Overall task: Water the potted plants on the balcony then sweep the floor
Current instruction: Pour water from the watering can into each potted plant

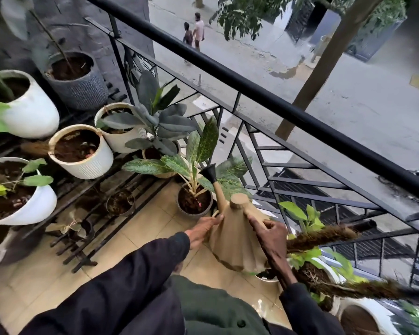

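No text, label, brand, number or sign could be read anywhere in the view.

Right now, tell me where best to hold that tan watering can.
Probably as shown: right hand on the rear handle from behind, left hand steadying the ribbed cone wall of the watering can, since the spout tilts forward toward the dark pot.
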